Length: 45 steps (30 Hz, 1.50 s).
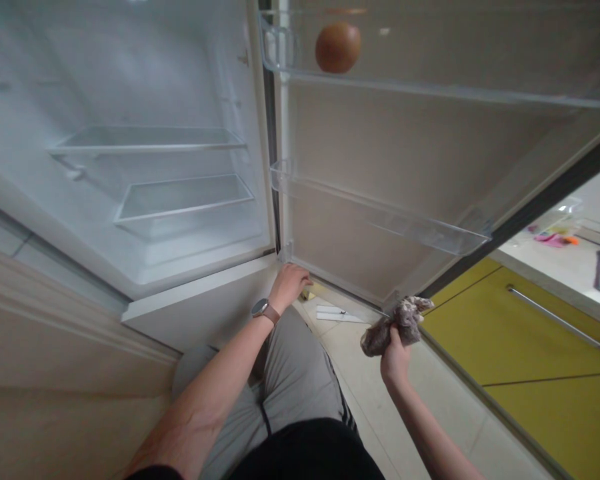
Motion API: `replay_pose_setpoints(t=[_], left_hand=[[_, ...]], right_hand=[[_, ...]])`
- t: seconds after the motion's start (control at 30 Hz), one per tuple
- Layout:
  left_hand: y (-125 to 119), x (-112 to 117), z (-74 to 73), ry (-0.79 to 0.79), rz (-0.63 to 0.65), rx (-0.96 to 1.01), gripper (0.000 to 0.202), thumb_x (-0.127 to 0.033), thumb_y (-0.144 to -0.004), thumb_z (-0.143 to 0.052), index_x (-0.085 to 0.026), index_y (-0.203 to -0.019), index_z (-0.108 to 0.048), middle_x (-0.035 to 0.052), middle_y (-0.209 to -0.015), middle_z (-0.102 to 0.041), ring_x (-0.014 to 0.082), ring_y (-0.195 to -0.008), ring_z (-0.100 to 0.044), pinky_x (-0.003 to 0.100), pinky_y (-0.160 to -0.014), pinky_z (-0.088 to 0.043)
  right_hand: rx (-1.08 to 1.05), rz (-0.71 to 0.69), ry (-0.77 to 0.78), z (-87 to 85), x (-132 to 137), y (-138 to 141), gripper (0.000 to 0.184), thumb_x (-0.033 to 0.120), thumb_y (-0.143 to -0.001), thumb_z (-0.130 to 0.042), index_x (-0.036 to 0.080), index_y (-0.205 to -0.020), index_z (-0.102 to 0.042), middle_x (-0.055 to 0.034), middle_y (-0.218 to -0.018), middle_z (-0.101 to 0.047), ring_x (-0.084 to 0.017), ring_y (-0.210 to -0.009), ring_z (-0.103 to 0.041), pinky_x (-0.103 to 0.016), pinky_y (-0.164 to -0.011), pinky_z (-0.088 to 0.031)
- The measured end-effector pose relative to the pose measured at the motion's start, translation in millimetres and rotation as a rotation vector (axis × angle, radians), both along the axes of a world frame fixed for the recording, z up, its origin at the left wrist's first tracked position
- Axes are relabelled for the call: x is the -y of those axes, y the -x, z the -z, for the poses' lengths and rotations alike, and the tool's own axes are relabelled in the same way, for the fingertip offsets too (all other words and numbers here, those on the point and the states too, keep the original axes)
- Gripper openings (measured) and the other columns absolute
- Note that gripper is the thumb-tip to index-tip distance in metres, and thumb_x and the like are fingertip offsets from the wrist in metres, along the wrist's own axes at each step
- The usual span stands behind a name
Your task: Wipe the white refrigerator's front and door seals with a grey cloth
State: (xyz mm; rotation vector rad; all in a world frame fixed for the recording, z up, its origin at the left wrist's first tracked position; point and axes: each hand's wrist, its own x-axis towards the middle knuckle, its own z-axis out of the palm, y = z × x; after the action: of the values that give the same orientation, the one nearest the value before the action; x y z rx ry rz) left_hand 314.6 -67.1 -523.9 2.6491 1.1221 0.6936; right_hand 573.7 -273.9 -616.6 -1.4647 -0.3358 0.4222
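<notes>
I am crouched before an open fridge [130,220] with bare glass shelves. My left hand [289,283], a watch on its wrist, reaches down to the fridge's lower front corner by the door hinge; its fingers curl over the edge. My right hand [396,352] is closed around a crumpled grey-brown cloth [395,321], held up beside the bottom edge of the open fridge door [380,160]. One brown round fruit [337,47] rests in the door's upper clear bin [430,87]. The lower door bin [380,217] holds nothing.
Yellow cabinet fronts [530,347] with a metal handle stand at the right under a pale counter [560,260] bearing small colourful items. A white flat object [337,313] lies on the tiled floor below the door. My knees in grey trousers [290,380] are under my arms.
</notes>
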Motion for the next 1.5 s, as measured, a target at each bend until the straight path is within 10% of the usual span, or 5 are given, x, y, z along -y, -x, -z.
replay_pose_setpoints(t=[1.5], left_hand=[[0.6, 0.2, 1.9, -0.015, 0.002, 0.023, 0.013, -0.023, -0.094, -0.069, -0.021, -0.083, -0.077, 0.0067, -0.088, -0.074, 0.0253, -0.097, -0.065, 0.041, -0.095, -0.045]], right_hand=[[-0.045, 0.029, 0.069, -2.9, 0.8, 0.8, 0.079, 0.065, -0.073, -0.068, 0.013, -0.131, -0.061, -0.0117, -0.135, -0.065, -0.023, -0.123, -0.063, -0.038, -0.111, -0.052]])
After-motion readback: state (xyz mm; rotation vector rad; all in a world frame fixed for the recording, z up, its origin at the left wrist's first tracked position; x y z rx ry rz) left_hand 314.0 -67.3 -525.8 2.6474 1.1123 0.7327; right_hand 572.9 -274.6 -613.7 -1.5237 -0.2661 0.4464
